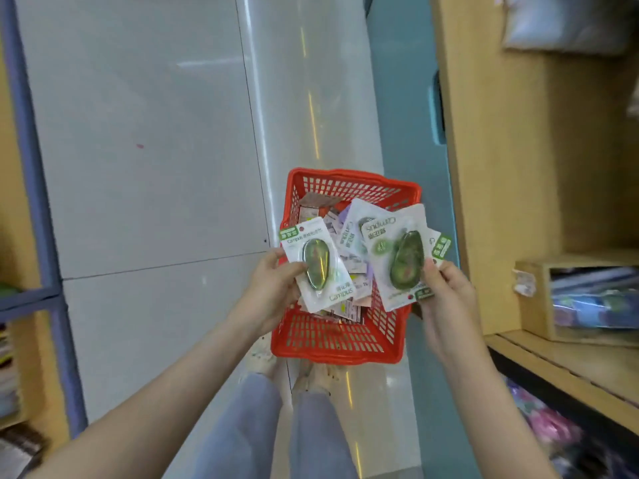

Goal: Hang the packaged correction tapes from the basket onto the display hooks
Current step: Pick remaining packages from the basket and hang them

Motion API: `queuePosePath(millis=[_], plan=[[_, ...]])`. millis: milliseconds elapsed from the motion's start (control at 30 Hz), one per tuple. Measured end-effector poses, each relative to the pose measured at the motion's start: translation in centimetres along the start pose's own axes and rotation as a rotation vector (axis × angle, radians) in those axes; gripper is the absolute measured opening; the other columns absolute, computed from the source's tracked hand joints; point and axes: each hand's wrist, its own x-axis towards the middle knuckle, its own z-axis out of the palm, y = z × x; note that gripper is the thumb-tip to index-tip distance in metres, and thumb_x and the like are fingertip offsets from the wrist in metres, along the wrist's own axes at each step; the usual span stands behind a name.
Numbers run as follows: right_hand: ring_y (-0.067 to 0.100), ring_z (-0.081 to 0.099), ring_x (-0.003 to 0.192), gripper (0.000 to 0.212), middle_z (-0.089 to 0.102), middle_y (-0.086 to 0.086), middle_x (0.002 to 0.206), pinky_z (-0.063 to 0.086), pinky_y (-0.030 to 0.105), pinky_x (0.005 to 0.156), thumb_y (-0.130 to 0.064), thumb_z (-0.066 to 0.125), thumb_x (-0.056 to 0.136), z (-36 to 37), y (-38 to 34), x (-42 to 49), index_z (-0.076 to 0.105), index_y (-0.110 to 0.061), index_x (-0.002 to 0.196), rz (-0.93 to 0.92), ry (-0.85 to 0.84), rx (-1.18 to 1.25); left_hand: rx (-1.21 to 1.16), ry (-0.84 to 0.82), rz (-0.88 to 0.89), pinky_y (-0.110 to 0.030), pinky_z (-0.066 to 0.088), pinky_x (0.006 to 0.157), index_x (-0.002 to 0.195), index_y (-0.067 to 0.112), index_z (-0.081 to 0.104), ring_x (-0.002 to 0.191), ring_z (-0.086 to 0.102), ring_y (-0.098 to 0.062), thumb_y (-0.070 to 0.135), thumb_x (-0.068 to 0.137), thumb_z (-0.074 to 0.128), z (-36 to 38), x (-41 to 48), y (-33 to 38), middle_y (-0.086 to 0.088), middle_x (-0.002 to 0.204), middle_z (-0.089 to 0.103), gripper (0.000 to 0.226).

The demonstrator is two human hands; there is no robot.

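A red plastic basket (pixel 332 340) stands on the floor in front of my feet, with several packaged items inside. My left hand (pixel 273 285) grips one white pack with a green correction tape (pixel 316 267) above the basket's left side. My right hand (pixel 446 292) holds a small fan of similar packs (pixel 401 254), the front one showing a green tape, over the basket's right side. No display hooks are in view.
Wooden shelving (pixel 539 167) rises on the right, with a wooden box (pixel 532 299) of goods on a ledge and colourful items below. Another shelf unit with a blue frame (pixel 31 202) lines the left. Grey floor tiles (pixel 145 167) stretch ahead.
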Motion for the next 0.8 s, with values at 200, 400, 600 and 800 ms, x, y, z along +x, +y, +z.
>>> queuePosePath(millis=[200,400,600,800], plan=[[0.023,0.070,0.088,0.039,0.071,0.016,0.104,0.059,0.036,0.070,-0.013,0.055,0.085,2.9,-10.4,-12.2,0.056,0.004,0.120,0.076,-0.079,0.308,-0.032,-0.398,0.022,-0.045,0.058,0.075,0.124,0.003,0.054,0.094,0.066,-0.031,0.001,0.079,0.056,4.3,-12.4,8.5,-0.019,0.113,0.064,0.045],[0.016,0.071,0.069,0.016,0.074,0.007,0.078,0.055,0.026,0.055,-0.005,0.045,0.095,2.5,-15.2,-24.2,0.061,-0.003,0.096,-0.073,-0.023,0.379,0.064,-0.597,0.129,-0.041,0.057,0.077,0.130,0.002,0.051,0.096,0.067,-0.027,0.013,0.079,0.063,6.8,-24.5,13.6,-0.017,0.118,0.065,0.054],[0.019,0.069,0.073,0.018,0.073,0.010,0.086,0.057,0.028,0.061,-0.005,0.047,0.096,0.0,-15.4,-34.6,0.064,-0.001,0.098,-0.201,0.084,0.407,0.251,-0.593,0.327,-0.039,0.058,0.078,0.118,0.011,0.057,0.098,0.068,-0.028,0.004,0.085,0.065,9.9,-36.2,12.8,-0.012,0.112,0.070,0.035],[0.028,0.059,0.092,0.034,0.054,0.009,0.108,0.051,0.041,0.067,-0.019,0.060,0.093,-4.2,-12.7,-43.8,0.032,-0.027,0.112,-0.377,0.604,0.114,0.386,-0.582,0.436,-0.054,0.051,0.091,0.121,0.009,0.055,0.103,0.067,-0.030,0.008,0.088,0.065,10.6,-45.0,7.6,-0.011,0.113,0.069,0.035]])
